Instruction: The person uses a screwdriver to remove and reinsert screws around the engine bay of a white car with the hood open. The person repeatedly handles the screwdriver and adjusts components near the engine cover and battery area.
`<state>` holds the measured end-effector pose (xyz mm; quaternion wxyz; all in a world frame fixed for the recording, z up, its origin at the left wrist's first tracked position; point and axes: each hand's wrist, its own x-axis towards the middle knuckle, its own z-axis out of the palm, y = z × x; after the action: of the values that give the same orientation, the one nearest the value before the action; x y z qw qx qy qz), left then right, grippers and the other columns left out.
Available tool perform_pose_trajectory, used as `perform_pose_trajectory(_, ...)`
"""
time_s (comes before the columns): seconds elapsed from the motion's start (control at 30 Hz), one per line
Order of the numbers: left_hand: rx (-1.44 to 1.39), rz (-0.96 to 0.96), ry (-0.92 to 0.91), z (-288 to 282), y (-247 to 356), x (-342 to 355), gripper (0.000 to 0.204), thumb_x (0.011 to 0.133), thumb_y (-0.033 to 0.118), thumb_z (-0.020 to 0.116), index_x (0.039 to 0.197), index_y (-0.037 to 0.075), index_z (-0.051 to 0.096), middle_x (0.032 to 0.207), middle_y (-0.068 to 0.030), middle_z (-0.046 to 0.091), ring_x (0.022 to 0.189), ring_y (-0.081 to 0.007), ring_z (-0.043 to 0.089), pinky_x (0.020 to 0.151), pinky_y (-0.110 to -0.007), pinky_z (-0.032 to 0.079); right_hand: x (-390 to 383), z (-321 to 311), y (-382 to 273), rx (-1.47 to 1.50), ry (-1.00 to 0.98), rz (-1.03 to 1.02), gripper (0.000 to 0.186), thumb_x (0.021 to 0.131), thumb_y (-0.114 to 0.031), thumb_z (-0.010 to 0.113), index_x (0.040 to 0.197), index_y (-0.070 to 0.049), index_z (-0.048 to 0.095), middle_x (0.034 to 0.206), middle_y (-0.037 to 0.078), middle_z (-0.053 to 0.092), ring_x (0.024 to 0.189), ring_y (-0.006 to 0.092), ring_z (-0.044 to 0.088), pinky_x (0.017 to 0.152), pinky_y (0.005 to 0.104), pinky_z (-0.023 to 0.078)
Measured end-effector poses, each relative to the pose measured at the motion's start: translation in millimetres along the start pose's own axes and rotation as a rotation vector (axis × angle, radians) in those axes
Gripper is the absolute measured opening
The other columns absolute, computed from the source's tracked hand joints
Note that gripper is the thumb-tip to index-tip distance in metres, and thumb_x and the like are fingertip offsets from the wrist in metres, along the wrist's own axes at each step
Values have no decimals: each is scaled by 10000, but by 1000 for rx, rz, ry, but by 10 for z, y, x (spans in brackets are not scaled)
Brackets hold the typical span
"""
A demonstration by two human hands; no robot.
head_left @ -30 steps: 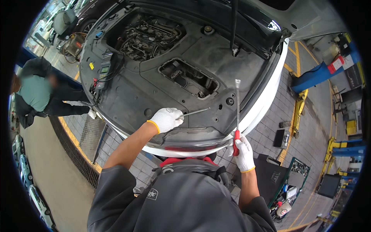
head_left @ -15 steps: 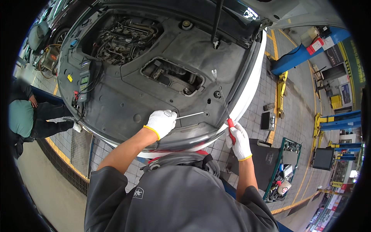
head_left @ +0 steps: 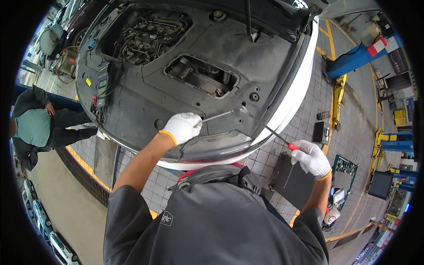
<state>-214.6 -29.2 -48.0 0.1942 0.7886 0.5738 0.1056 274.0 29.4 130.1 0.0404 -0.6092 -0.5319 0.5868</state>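
Observation:
My left hand (head_left: 183, 128), in a white glove with a yellow cuff, grips a thin metal rod (head_left: 218, 115) over the dark plastic cover (head_left: 172, 101) of a car's front compartment. My gloved right hand (head_left: 311, 158) holds the red handle (head_left: 293, 146) of a long-shafted pry tool, out past the right edge of the white bumper (head_left: 297, 104). The tool's forked tip (head_left: 244, 109) sits at the cover among small holes, close to the rod's end; I cannot tell if it touches. The rectangular opening (head_left: 201, 75) lies beyond both tools.
A battery tester (head_left: 104, 83) lies on the cover's left side. A person (head_left: 37, 128) in green and dark clothing is at far left. A blue lift post (head_left: 349, 62), a dark mat (head_left: 287, 181) and a tool cart (head_left: 342, 176) stand right. A hood strut (head_left: 248, 20) rises at the back.
My right hand has moved outward to the right, turning the pry tool from nearly upright to diagonal and lowering its tip toward the rod's end. The rod has tilted slightly upward.

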Motion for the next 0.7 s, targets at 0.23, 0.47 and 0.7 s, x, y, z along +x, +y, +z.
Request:
perform_pose_trajectory(0.23,-258,-232,-311,-459,160,61,317,1023,274,660,1228,82,809,1156,-188,813,1138,-381,766,1040,-477,590,-15,285,-133,-270,-273,-211,308,1085,-224,768,1306,-14,810,955,126,829,858,180,800,827,350,615)
perform_pose_trajectory(0.47,-207,-233,-270,-321,92,-3,328,1002,233,649,1270,83,766,1230,-168,782,1189,-372,744,1071,-474,572,154,749,-584,-468,-239,-312,375,1083,-294,749,1357,-42,792,1105,189,853,995,343,843,928,421,634)
perform_pose_trajectory(0.7,-241,-249,-171,-171,81,-73,276,1005,204,651,1229,79,752,1199,-148,773,1152,-351,751,1044,-466,582,263,835,-932,-786,-190,-540,353,1071,-264,756,1363,-71,805,1100,186,851,1031,348,842,912,430,640)
